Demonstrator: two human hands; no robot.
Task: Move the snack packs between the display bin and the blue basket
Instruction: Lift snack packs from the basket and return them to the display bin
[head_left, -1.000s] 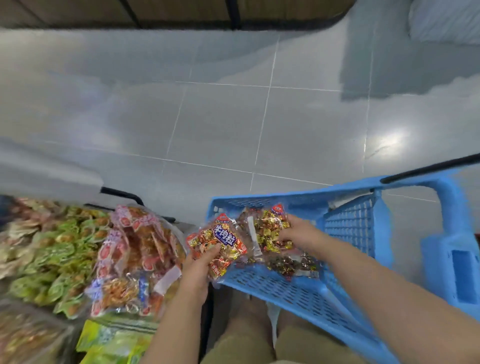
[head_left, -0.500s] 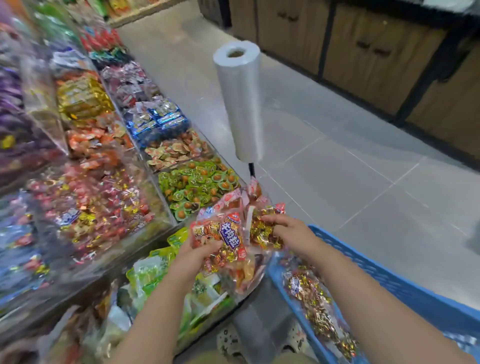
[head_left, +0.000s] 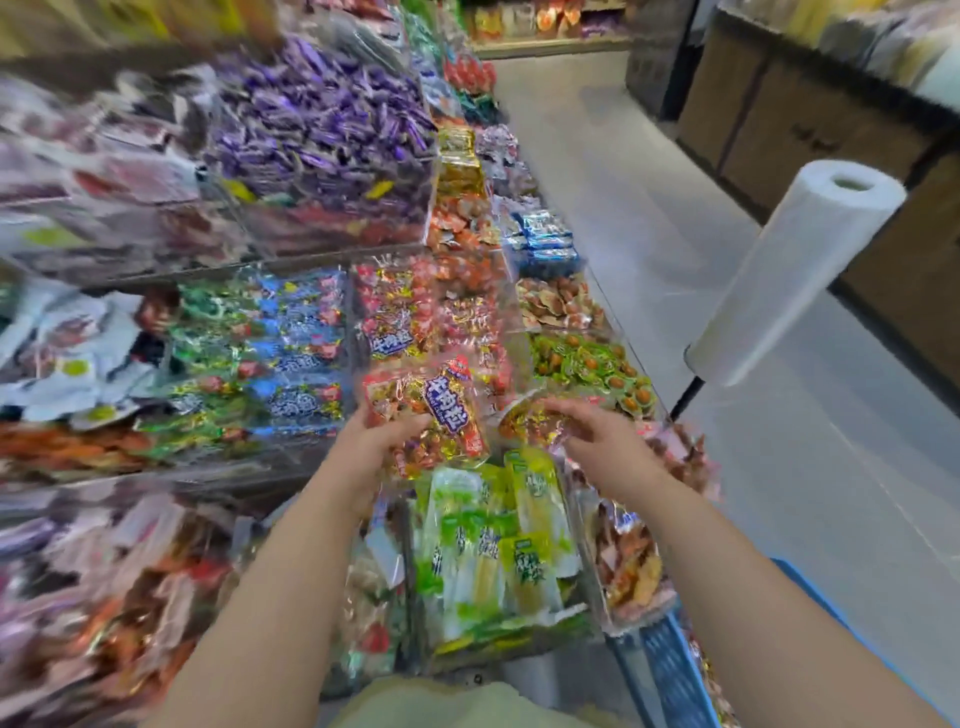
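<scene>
My left hand (head_left: 382, 441) grips a red and gold snack pack (head_left: 431, 410) with a blue label, held up in front of the clear display bin (head_left: 415, 317) full of the same packs. My right hand (head_left: 597, 441) holds a second gold snack pack (head_left: 530, 421), partly hidden under its fingers. Only a corner of the blue basket (head_left: 670, 670) shows at the lower right, behind my right forearm.
Clear bins of purple, blue and green sweets fill the tiered shelf on the left. Green and yellow packs (head_left: 493, 545) lie in a bin below my hands. A roll of plastic bags (head_left: 795, 275) stands on a black pole to the right, beside the tiled aisle.
My view has swung left from the basket and floor to the shelves. Both hands have carried their packs out of the basket and up toward the display bin.
</scene>
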